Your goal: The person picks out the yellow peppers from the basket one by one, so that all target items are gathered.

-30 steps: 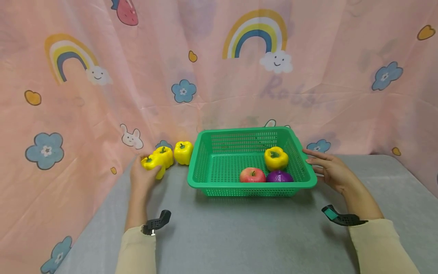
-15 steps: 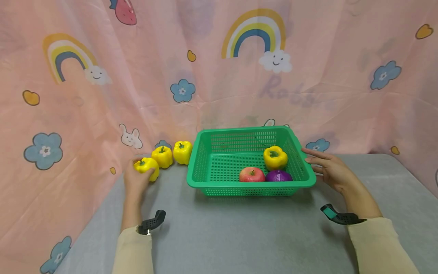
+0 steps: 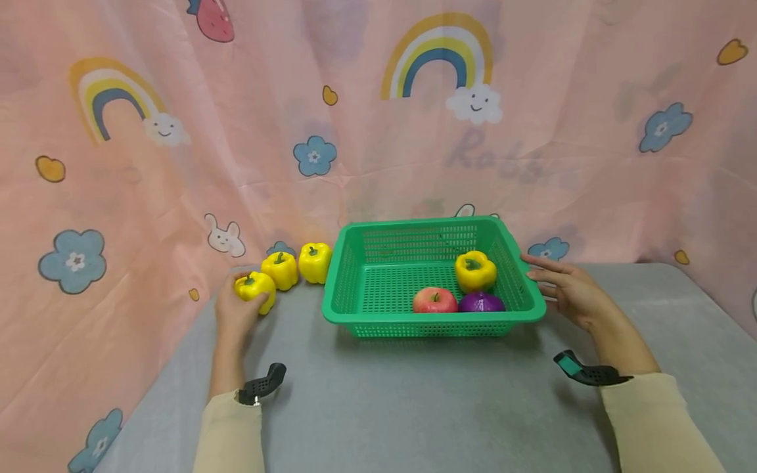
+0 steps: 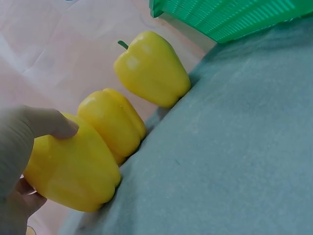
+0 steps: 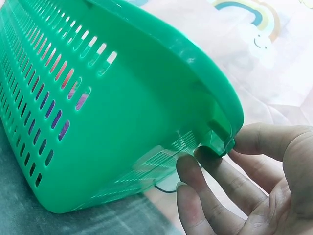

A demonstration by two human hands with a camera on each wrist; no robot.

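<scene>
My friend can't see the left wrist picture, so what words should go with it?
A left hand grips a yellow pepper at the lower left. Beyond it, a second pepper and a third pepper stand on a grey table, with part of a green basket at the top right.

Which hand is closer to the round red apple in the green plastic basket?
Right. The right hand is right of the apple, touching the end of the basket; the left hand is farther away, left of the basket, gripping a yellow bell pepper.
</scene>
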